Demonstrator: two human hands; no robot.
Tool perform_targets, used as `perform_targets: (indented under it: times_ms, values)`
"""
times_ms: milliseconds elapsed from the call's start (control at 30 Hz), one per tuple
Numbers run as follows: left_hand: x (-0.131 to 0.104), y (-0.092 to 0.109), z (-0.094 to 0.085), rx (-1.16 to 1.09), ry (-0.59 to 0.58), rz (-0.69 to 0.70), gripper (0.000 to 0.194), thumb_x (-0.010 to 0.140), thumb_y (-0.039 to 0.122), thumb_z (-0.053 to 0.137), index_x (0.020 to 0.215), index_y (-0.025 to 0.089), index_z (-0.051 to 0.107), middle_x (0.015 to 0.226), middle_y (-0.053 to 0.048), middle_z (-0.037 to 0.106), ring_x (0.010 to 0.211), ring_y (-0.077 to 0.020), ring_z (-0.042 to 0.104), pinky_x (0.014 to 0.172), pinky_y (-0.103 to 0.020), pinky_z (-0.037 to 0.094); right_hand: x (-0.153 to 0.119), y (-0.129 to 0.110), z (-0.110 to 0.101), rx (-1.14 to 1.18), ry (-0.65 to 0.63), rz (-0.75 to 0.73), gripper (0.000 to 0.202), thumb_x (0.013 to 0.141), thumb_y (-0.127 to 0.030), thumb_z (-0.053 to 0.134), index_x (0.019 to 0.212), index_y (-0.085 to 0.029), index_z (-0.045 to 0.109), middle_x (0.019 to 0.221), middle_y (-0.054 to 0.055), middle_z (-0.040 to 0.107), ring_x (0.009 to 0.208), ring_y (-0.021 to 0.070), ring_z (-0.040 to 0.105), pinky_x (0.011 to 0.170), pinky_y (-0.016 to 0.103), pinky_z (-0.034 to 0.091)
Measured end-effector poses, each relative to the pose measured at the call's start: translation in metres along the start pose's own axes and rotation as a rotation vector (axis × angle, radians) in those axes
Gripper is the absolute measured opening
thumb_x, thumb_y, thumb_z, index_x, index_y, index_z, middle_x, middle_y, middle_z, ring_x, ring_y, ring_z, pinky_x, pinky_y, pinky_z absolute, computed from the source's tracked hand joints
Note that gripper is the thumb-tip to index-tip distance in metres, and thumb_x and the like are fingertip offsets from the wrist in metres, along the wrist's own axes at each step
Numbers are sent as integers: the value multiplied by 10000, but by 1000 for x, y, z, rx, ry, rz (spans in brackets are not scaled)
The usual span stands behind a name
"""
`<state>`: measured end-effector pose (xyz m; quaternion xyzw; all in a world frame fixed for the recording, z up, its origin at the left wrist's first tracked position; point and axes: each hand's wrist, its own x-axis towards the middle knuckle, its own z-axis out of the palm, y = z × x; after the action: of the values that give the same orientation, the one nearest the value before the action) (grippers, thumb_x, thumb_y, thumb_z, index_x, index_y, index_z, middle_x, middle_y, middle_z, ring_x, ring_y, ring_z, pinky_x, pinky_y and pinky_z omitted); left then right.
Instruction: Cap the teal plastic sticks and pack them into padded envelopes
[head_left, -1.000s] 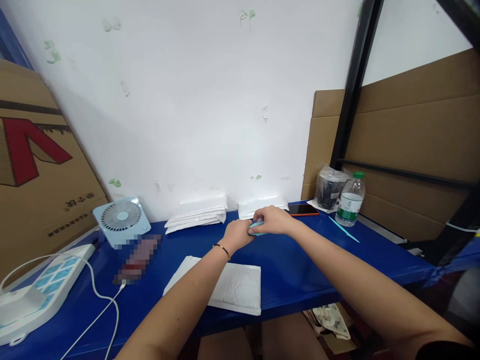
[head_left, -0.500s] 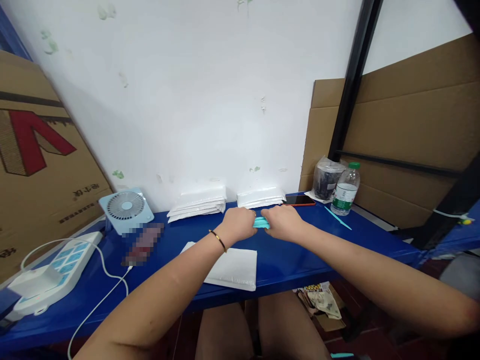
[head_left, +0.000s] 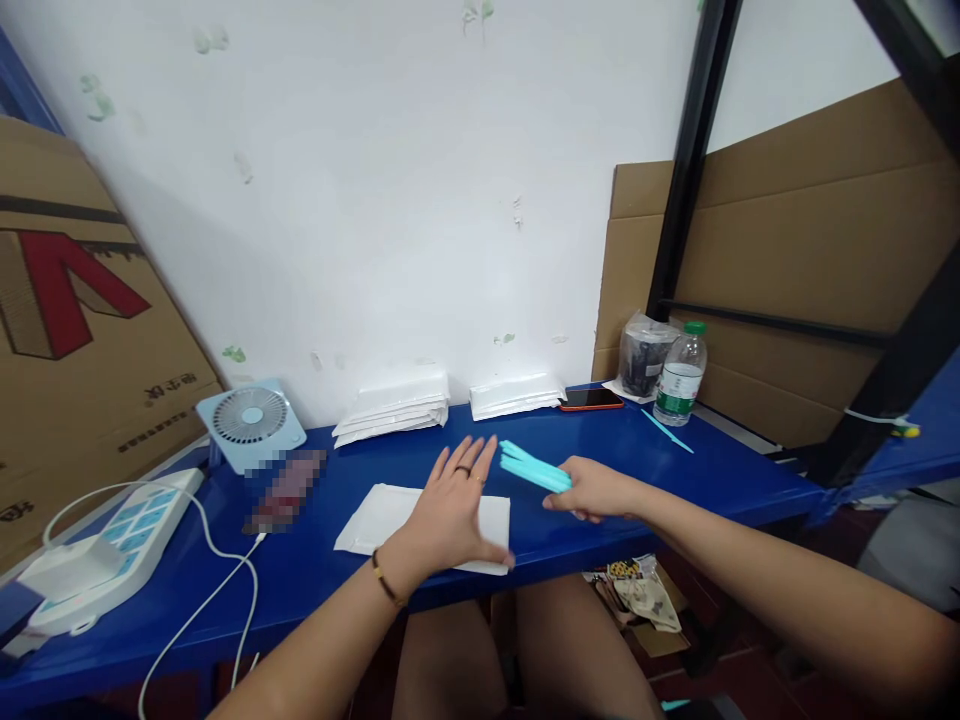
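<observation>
My right hand (head_left: pixel 592 488) is closed around one end of a bundle of turquoise sticks (head_left: pixel 534 467). The bundle points left above the blue table (head_left: pixel 300 590), its free ends slightly fanned. My left hand (head_left: pixel 459 510) is open, fingers spread and palm down, over a white packet (head_left: pixel 375 518); whether it touches the packet I cannot tell. The packet lies near the table's front edge, partly hidden by that hand. A single turquoise stick (head_left: pixel 667 431) lies on the table at the right, near the bottle.
Two stacks of white packets (head_left: pixel 394 405) (head_left: pixel 517 395) and a phone (head_left: pixel 591 399) lie along the wall. A bottle (head_left: pixel 681 375) and a bagged dark container (head_left: pixel 643 358) stand right. Left are a fan (head_left: pixel 251 420), a power strip (head_left: pixel 124 550) and a cable.
My left hand has let go of the turquoise bundle, opened and moved down-left over the white packet. My right hand has moved slightly right and down, with more of the bundle showing.
</observation>
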<state>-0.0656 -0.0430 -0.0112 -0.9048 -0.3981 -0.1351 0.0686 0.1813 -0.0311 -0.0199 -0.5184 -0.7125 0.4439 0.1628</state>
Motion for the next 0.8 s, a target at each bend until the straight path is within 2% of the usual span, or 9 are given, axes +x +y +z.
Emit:
perform_targets:
  times_ms: [100, 200, 267, 333, 400, 500, 567, 667, 800]
  values:
    - [-30, -21, 14, -121, -276, -26, 1293, 346, 603, 735, 1420, 235, 116, 1430, -173, 269, 1315, -414, 160, 1023, -591, 81, -12, 15, -14, 34, 77, 20, 347, 702, -454, 603, 594, -172, 434, 442, -54, 472, 328, 51, 387, 326, 173, 284]
    - [-44, -29, 23, -220, -271, -101, 1197, 346, 473, 785, 1392, 252, 247, 1298, -153, 455, 1224, -380, 361, 1038, -577, 48, -21, 19, -16, 65, 103, 19, 371, 701, -491, 594, 612, -183, 406, 446, -58, 463, 337, 51, 383, 335, 174, 283]
    - [-42, -28, 18, -357, -210, -117, 956, 411, 400, 785, 1290, 259, 437, 1166, -114, 558, 1107, -328, 484, 1047, -525, 149, -26, 17, -13, 64, 111, 26, 391, 688, -518, 596, 622, -188, 397, 449, -58, 460, 340, 54, 382, 338, 177, 286]
    - [-34, -25, 5, -568, -111, -159, 597, 529, 359, 740, 1098, 246, 600, 1037, -82, 615, 984, -276, 554, 979, -444, 321, -29, 13, -11, 62, 129, 23, 405, 677, -538, 597, 628, -191, 394, 455, -56, 457, 345, 58, 386, 343, 181, 297]
    - [-21, -24, -13, -835, 116, -300, 376, 617, 344, 690, 964, 207, 645, 941, -70, 635, 873, -238, 587, 847, -369, 435, -33, 8, -11, 68, 155, 4, 407, 678, -545, 592, 633, -194, 392, 467, -54, 454, 357, 63, 393, 355, 187, 318]
    - [0, -26, -41, -1425, 602, -561, 393, 656, 323, 666, 1013, 168, 606, 917, -68, 644, 827, -209, 612, 760, -315, 483, -39, 0, -13, 57, 177, -43, 391, 697, -533, 579, 639, -193, 394, 482, -51, 450, 381, 72, 413, 382, 192, 347]
    - [10, -28, -51, -1837, 779, -598, 381, 693, 279, 614, 1056, 165, 579, 929, -69, 645, 870, -207, 621, 787, -323, 496, -42, -5, -12, 26, 169, -66, 373, 709, -521, 571, 652, -192, 404, 482, -48, 457, 387, 80, 423, 385, 195, 348]
    - [18, -34, -48, -2231, 826, -608, 359, 689, 192, 534, 1042, 130, 563, 941, -91, 643, 930, -229, 619, 845, -373, 495, -47, -8, -10, -63, 126, -79, 337, 717, -496, 564, 673, -185, 441, 489, -40, 469, 401, 90, 437, 388, 196, 336]
    - [17, -37, -20, -2329, 819, -704, 387, 657, 144, 465, 1028, 78, 554, 930, -133, 653, 909, -254, 629, 836, -408, 501, -51, -7, -11, -179, 185, -85, 319, 715, -475, 566, 653, -178, 468, 494, -40, 455, 421, 89, 429, 399, 195, 313]
